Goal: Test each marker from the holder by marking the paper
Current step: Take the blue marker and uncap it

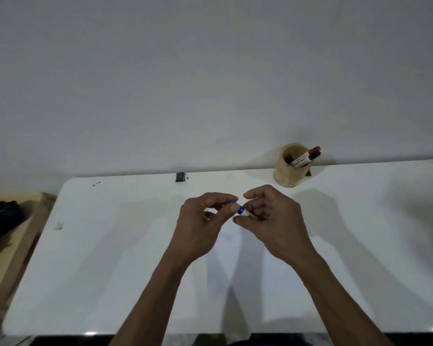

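Note:
Both hands meet above the middle of the white table (pixel 110 245). My right hand (pixel 273 221) grips the white barrel of a blue marker (pixel 243 211). My left hand (pixel 203 221) pinches the marker's blue cap (pixel 233 202) at the barrel's end; whether the cap is on or just off is hidden by the fingers. A white sheet of paper (pixel 250 270) lies on the table under and in front of the hands. At the back right, a tan round holder (pixel 291 166) keeps two markers, one red-capped (pixel 315 149) and one dark-capped (pixel 316 154).
A small black object (pixel 180 176) sits at the table's far edge by the wall. To the left, a wooden surface (pixel 8 245) carries a black item (pixel 0 216). The table's near edge runs along the bottom of the view.

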`<state>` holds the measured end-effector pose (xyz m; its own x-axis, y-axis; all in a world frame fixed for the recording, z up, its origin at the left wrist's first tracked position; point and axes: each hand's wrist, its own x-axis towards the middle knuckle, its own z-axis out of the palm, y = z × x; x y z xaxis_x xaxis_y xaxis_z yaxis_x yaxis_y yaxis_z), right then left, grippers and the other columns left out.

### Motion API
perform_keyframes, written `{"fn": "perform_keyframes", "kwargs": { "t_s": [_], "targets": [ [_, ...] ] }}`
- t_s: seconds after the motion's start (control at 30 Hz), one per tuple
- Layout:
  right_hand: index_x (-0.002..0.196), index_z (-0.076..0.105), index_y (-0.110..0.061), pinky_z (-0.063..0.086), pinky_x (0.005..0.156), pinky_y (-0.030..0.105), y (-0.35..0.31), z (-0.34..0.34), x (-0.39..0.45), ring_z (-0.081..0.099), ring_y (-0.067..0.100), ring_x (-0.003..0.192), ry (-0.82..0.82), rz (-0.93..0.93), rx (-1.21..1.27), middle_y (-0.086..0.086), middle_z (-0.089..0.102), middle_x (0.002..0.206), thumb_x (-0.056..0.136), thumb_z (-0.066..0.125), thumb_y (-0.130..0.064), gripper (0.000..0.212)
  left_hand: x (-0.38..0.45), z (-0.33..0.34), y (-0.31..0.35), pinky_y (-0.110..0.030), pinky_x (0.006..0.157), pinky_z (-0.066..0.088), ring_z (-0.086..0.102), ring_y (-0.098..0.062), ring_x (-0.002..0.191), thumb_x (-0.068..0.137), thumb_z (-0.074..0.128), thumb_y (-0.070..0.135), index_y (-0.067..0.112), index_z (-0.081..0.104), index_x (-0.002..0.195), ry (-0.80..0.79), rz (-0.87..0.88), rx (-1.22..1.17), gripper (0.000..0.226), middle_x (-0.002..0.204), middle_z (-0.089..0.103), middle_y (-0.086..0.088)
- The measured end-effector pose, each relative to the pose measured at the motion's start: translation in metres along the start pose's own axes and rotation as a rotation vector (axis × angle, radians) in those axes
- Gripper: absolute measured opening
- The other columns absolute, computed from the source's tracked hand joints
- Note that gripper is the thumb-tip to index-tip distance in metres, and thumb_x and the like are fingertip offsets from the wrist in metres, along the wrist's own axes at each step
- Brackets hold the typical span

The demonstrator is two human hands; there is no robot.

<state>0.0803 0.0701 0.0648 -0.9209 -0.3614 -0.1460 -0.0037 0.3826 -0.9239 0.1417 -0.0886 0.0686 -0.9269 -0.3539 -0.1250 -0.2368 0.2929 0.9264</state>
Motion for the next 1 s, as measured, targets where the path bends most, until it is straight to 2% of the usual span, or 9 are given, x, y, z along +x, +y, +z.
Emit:
{"fn": "perform_keyframes", "kwargs": {
  "t_s": [0.1, 0.2, 0.27, 0.33, 0.4, 0.53, 0.7, 0.8, 1.0],
  "targets": [
    [0.094, 0.068, -0.031, 0.056, 0.064, 0.018, -0.01, 0.017, -0.015, 0.068, 0.007, 0.071, -0.061, -0.025, -0.05, -0.013, 0.073, 0.081, 0.071, 0.092, -0.021, 0.034, -0.016, -0.023, -0.013, -0.018, 0.073, 0.055, 0.07, -0.007, 0.08, 0.09, 0.072, 0.019, 0.019, 0.078, 0.088, 0.032, -0.023, -0.102, 0.007, 0.088, 0.078, 0.008],
    [0.086, 0.073, -0.03, 0.05, 0.049, 0.017, -0.014, 0.026, -0.025, 0.065, 0.011, 0.062, -0.092, -0.039, -0.114, -0.013, 0.073, 0.078, 0.073, 0.09, -0.017, 0.025, -0.03, -0.046, -0.03, -0.034, 0.083, 0.059, 0.07, -0.019, 0.077, 0.092, 0.068, 0.018, 0.015, 0.076, 0.091, 0.095, -0.092, -0.314, 0.009, 0.082, 0.077, -0.002],
    [0.084, 0.075, -0.024, 0.054, 0.055, 0.019, -0.015, 0.031, -0.031, 0.068, 0.01, 0.064, -0.076, -0.036, -0.048, -0.008, 0.077, 0.081, 0.072, 0.091, -0.012, 0.024, -0.036, -0.059, -0.041, -0.035, 0.085, 0.06, 0.068, -0.017, 0.074, 0.093, 0.067, 0.016, 0.014, 0.075, 0.095, 0.126, -0.119, -0.392, 0.008, 0.078, 0.076, -0.003],
    [0.087, 0.075, -0.013, 0.058, 0.064, 0.022, -0.018, 0.036, -0.036, 0.072, 0.013, 0.07, -0.047, -0.007, 0.151, 0.002, 0.08, 0.083, 0.07, 0.091, -0.005, 0.025, -0.043, -0.069, -0.048, -0.033, 0.084, 0.059, 0.066, -0.017, 0.073, 0.094, 0.066, 0.015, 0.015, 0.074, 0.096, 0.117, -0.116, -0.403, 0.009, 0.078, 0.075, -0.005],
    [0.092, 0.071, -0.005, 0.059, 0.062, 0.026, -0.021, 0.044, -0.041, 0.073, 0.018, 0.069, 0.01, 0.049, 0.391, 0.008, 0.08, 0.081, 0.07, 0.088, 0.0, 0.028, -0.05, -0.076, -0.052, -0.028, 0.079, 0.057, 0.062, -0.015, 0.072, 0.092, 0.068, 0.013, 0.014, 0.077, 0.093, 0.083, -0.091, -0.368, 0.008, 0.078, 0.073, -0.003],
    [0.091, 0.069, -0.008, 0.057, 0.06, 0.024, -0.023, 0.069, -0.048, 0.068, 0.018, 0.061, 0.091, 0.215, 0.83, 0.007, 0.073, 0.072, 0.064, 0.083, -0.009, 0.03, -0.056, -0.08, -0.058, -0.018, 0.068, 0.051, 0.058, -0.01, 0.067, 0.087, 0.073, 0.011, 0.014, 0.078, 0.093, 0.042, -0.075, -0.304, 0.008, 0.072, 0.071, 0.006],
    [0.092, 0.075, -0.008, 0.058, 0.067, 0.028, -0.015, 0.096, -0.051, 0.073, 0.021, 0.074, 0.047, 0.26, 0.738, 0.012, 0.077, 0.087, 0.075, 0.079, -0.027, 0.026, -0.049, -0.073, -0.061, -0.02, 0.066, 0.051, 0.055, -0.009, 0.062, 0.09, 0.071, 0.019, 0.018, 0.078, 0.085, 0.014, -0.09, -0.236, 0.009, 0.072, 0.069, 0.0],
    [0.092, 0.075, -0.006, 0.058, 0.069, 0.027, -0.007, 0.098, -0.043, 0.073, 0.021, 0.077, 0.037, 0.258, 0.716, 0.013, 0.078, 0.086, 0.085, 0.074, -0.023, 0.018, -0.042, -0.07, -0.065, -0.018, 0.064, 0.051, 0.057, -0.008, 0.06, 0.092, 0.068, 0.022, 0.019, 0.077, 0.084, -0.002, -0.125, -0.197, 0.013, 0.073, 0.071, -0.001],
    [0.087, 0.075, -0.006, 0.059, 0.072, 0.026, 0.005, 0.092, -0.023, 0.074, 0.022, 0.077, 0.034, 0.214, 0.702, 0.011, 0.077, 0.08, 0.086, 0.072, -0.021, 0.015, -0.027, -0.06, -0.065, -0.022, 0.064, 0.052, 0.057, -0.013, 0.061, 0.092, 0.068, 0.021, 0.012, 0.077, 0.086, -0.007, -0.176, -0.226, 0.015, 0.071, 0.072, -0.004]
  ]
}}
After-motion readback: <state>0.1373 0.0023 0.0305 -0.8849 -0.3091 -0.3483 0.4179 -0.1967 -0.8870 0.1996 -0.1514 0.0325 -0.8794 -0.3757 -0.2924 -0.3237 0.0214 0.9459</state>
